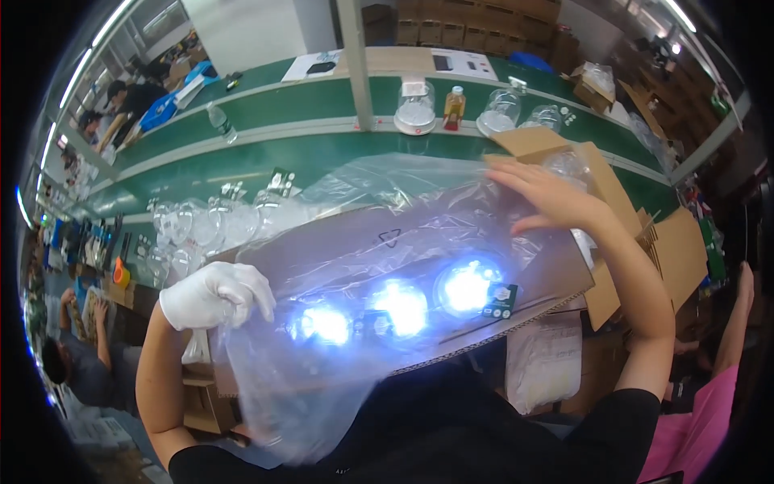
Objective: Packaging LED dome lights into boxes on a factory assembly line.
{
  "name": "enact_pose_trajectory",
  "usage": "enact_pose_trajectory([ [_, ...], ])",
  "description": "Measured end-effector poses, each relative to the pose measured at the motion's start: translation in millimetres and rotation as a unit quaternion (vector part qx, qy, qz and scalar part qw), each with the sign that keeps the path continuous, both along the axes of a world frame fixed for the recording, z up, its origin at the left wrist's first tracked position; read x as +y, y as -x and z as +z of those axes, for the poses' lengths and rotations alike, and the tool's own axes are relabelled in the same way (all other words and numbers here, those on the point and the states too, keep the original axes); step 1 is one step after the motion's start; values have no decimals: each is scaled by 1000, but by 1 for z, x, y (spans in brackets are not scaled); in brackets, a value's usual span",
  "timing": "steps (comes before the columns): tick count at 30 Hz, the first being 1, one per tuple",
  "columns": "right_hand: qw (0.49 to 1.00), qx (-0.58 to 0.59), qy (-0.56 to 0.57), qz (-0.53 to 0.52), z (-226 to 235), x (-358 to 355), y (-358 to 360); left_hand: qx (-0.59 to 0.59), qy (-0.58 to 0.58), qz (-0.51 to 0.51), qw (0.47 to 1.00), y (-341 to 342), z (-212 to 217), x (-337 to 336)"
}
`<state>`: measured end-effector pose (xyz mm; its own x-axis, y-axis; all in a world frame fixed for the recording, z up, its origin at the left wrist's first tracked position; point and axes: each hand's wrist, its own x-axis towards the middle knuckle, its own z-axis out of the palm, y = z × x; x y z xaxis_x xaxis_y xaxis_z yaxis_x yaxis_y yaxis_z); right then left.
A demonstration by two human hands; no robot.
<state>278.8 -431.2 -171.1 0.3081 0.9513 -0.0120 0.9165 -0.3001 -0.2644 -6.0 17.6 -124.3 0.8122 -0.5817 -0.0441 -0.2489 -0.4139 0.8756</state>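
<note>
A brown cardboard sheet or shallow box point(322, 256) lies tilted in front of me, with clear plastic film point(278, 403) over it and hanging off its near left side. Three round lamps point(401, 310) glow bright blue-white in a row on it; the glare hides their detail. By the rightmost lamp is a small green card point(504, 301). My left hand point(218, 297), in a white glove, is closed on the film at the left end. My bare right hand point(548, 194) rests at the far right corner, fingers stretched and thumb apart, touching the film.
Clear domed pieces point(205, 222) crowd the green bench point(298, 157) at left. An open carton point(605, 173) stands at right. Glass domes point(415, 109) and an amber bottle point(454, 109) sit on the shelf behind. Other people work at both sides, one in a pink sleeve point(697, 419).
</note>
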Motion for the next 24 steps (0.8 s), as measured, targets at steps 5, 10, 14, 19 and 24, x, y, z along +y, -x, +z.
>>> enact_pose_trajectory([
  [5,990,-132,-53,-17,-1,2,11,-9,-126,52,991,22,-17,19],
  [10,972,-219,-71,36,4,-9,2,-207,-418,-12,884,16,-44,-10],
  [14,991,-123,4,53,-6,8,19,-151,-489,-42,858,13,-67,-6],
  [19,983,-82,159,26,-31,17,31,-66,-551,-108,825,3,-61,-27],
  [24,934,-59,346,69,-52,9,33,10,-447,-56,893,-1,-67,-67],
])
